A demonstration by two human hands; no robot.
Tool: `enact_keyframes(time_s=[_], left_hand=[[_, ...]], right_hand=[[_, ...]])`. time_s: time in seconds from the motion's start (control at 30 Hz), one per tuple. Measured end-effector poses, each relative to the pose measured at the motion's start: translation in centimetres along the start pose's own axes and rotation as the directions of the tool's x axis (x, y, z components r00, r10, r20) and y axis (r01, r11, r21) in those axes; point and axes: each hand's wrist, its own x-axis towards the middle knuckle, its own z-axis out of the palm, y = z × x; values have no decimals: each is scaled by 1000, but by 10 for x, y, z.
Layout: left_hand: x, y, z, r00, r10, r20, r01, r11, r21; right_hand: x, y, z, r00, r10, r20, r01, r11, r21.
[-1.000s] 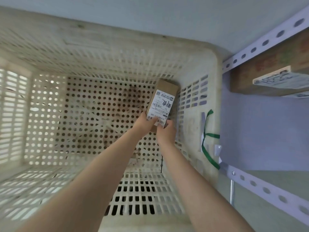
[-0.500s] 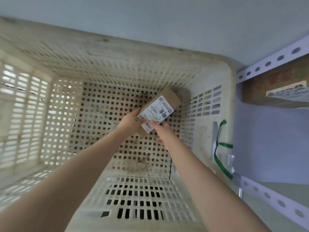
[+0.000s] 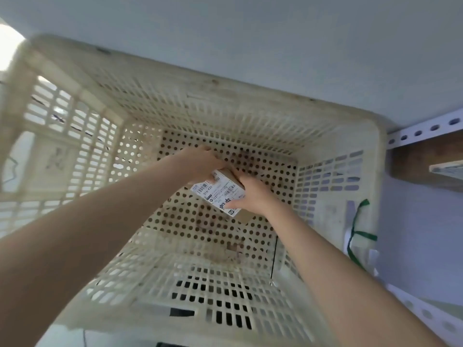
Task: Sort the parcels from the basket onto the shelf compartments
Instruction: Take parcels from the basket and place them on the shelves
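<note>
Small brown parcel, white label up, tilted, seemingly off the floor of the cream basket

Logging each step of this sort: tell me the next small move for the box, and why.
Probably lift the box up over the right wall of the basket, toward the shelf. The left hand and the right hand both grip it, label up, low between the basket walls. The shelf rail stands just past that wall, and no other parcel shows in the basket.

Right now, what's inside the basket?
One labelled cardboard parcel, gripped by left hand and right hand over the perforated basket floor. Floor beneath them is covered.
</note>
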Motion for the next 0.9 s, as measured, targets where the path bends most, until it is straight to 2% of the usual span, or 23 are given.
enact_keyframes(time_s=[0.17, 0.23, 0.27, 0.3, 0.33, 0.37, 0.43, 0.5, 0.53, 0.6, 0.7, 0.9], left_hand=[[-7, -8, -3, 998, 10, 56, -13, 998, 55], [-11, -9, -9, 998, 29, -60, -25, 998, 52], [-15, -8, -12, 985, 2, -171, -7, 1000, -28], [-18, -7, -12, 958, -85, -272, 35, 983, -183], [-23, -4, -12, 918, -219, -329, 83, 921, -381], [-26, -2, -6, 877, -355, -323, 108, 802, -588], [-30, 3, 11, 866, -485, -123, 124, 446, -887], [-31, 10, 34, 912, -403, 82, 122, 76, -990], [-31, 15, 41, 936, -326, 132, 129, -31, -991], [-29, 28, 50, 963, -238, 128, 97, -136, -986], [-26, 42, 56, 970, -226, 93, 29, -270, -962], [-36, 51, 52, 965, -259, 36, -32, -255, -966]], right_hand=[[-2, -2, 8, 999, -35, 11, 34, 994, 108], [-1, -4, 10, 1000, -1, -14, 4, 985, 170], [-1, -5, 10, 999, 29, -20, -23, 967, 252], [-2, -6, 10, 998, 66, -20, -55, 933, 357], [-2, -7, 10, 994, 104, -27, -80, 886, 457], [-3, -8, 10, 988, 146, -42, -102, 842, 530], [-3, -10, 12, 977, 204, -60, -129, 793, 595], [-6, -13, 16, 977, 207, -54, -130, 777, 616], [-7, -14, 18, 978, 203, -48, -128, 767, 628], [-10, -16, 21, 978, 203, -46, -124, 746, 654], [-14, -14, 21, 976, 216, -38, -138, 739, 659], [-18, -11, 22, 959, 274, -74, -174, 773, 610]])
